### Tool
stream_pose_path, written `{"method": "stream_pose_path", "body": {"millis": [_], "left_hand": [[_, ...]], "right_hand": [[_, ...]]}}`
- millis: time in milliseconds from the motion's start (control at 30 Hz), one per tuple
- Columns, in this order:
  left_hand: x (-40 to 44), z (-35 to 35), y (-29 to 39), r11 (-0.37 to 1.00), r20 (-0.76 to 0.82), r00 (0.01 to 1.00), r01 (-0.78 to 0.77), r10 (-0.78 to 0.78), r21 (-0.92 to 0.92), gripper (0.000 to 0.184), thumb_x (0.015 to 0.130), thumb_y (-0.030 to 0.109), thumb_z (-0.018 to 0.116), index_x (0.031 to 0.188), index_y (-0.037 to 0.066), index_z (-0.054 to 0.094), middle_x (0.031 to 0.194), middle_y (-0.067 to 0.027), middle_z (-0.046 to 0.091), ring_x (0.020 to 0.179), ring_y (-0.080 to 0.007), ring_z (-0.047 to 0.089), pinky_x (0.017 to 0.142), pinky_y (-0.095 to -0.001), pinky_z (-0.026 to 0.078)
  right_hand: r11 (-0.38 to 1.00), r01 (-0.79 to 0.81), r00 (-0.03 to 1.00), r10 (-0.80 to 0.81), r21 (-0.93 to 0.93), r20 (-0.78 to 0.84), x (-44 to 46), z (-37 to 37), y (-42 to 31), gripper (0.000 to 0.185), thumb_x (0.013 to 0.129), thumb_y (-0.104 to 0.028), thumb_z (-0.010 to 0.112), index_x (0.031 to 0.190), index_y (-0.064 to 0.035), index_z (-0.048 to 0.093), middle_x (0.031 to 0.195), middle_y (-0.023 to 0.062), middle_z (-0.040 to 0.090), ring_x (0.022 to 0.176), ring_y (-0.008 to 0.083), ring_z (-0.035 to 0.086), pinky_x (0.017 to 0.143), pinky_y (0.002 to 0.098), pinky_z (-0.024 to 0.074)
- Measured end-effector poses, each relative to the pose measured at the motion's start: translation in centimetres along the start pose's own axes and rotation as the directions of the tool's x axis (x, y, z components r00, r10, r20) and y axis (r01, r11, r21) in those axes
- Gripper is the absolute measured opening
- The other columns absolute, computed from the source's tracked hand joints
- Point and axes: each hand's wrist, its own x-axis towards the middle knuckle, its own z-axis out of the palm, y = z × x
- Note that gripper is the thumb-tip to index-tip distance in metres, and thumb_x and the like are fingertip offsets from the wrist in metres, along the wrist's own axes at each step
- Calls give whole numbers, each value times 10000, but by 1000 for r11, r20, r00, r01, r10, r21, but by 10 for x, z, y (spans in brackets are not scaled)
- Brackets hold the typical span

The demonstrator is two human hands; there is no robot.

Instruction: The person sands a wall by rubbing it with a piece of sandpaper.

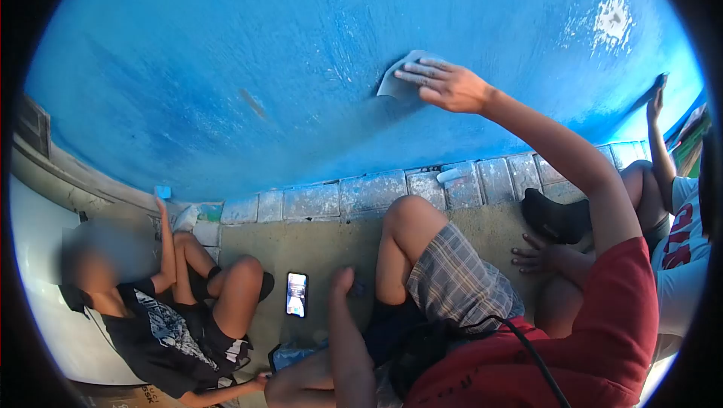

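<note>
My right hand (446, 86) is raised to the blue wall (301, 54), fingers laid over a pale grey sheet that looks like sandpaper (399, 78). The sheet bends at its left edge and rests against the painted surface. Around it the paint shows scuffed, lighter streaks. Down by the floor, my left hand (343, 280) is at the end of my lowered arm, right of a lit phone (297, 294). Its fingers are mostly turned away, and whether they hold anything is hidden.
A person in a black shirt (169, 325) sits at left, one hand holding a small blue piece (163, 192) by the wall. At right another person (681, 220) reaches to the wall with a dark item (663, 78). Paving blocks (309, 202) line the wall's foot; a pale scrap (449, 175) lies there.
</note>
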Motion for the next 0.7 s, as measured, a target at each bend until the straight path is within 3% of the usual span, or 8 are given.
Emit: {"method": "stream_pose_path", "body": {"millis": [200, 333, 433, 500, 567, 600, 633, 700], "left_hand": [[24, 27, -36, 994, 40, 999, 30, -26, -101, 453, 904, 358, 442, 1011, -16, 673, 1043, -235, 669, 942, -389, 645, 820, -478, 468], [30, 25, -39, 951, 120, 992, 78, -44, -298, 482, 926, 346, 405, 898, -42, 688, 917, -234, 690, 855, -353, 673, 770, -456, 487], [-57, -48, 60, 936, 243, 954, 237, -175, -258, 509, 934, 359, 399, 872, -57, 685, 875, -234, 691, 851, -340, 678, 775, -456, 484], [-55, -38, 54, 959, 227, 967, 173, -120, -227, 513, 938, 361, 404, 859, -62, 684, 847, -225, 694, 805, -328, 684, 749, -446, 495], [-34, -27, 34, 979, 135, 991, 50, -23, -197, 520, 941, 364, 407, 842, -64, 685, 800, -214, 694, 731, -319, 683, 710, -436, 508], [-11, -7, 5, 984, 57, 997, -32, 43, -175, 525, 942, 366, 407, 831, -64, 687, 768, -207, 692, 680, -316, 680, 684, -430, 517], [7, 9, -18, 983, -20, 994, -111, 110, -148, 531, 943, 368, 408, 821, -64, 689, 735, -200, 690, 629, -312, 677, 658, -424, 525], [16, 19, -29, 984, -156, 976, -165, 154, -60, 524, 945, 370, 403, 819, -51, 690, 723, -187, 687, 595, -309, 668, 640, -426, 527]], "right_hand": [[865, -500, 647, 402, 37, -647, 37, -36, 1, 477, 761, -13, 632, 1229, -55, 551, 1148, 170, 613, 1065, 382, 557, 883, 461, 479], [980, 129, 986, -143, -150, -87, 17, -8, -7, 425, 749, -71, 664, 1166, -59, 586, 1197, 156, 607, 1115, 336, 553, 935, 421, 461], [951, -240, 927, 164, -195, -338, 15, -10, 3, 277, 777, -46, 656, 1047, -53, 595, 1082, 139, 648, 1013, 348, 601, 867, 424, 492], [882, -457, 649, 241, -116, -722, 32, -28, 7, 309, 758, -68, 655, 1060, -58, 590, 895, 126, 638, 845, 358, 595, 760, 459, 470], [853, -522, 678, 416, 2, -605, 29, -13, -13, 323, 790, -32, 641, 1108, -53, 586, 1057, 130, 658, 1000, 372, 605, 868, 429, 493], [871, -379, 876, 230, -311, -425, 43, -16, -22, 301, 792, -75, 630, 1089, -52, 584, 1118, 126, 648, 1055, 368, 599, 932, 443, 473], [994, -32, 977, 9, -106, -215, 33, -6, -25, 316, 791, -115, 624, 1096, -45, 579, 1171, 114, 636, 1109, 358, 589, 979, 460, 452], [979, -27, 959, -31, -201, -282, 32, 1, -19, 300, 813, -71, 611, 1111, -42, 579, 1130, 122, 648, 1111, 357, 594, 948, 453, 464]]}}
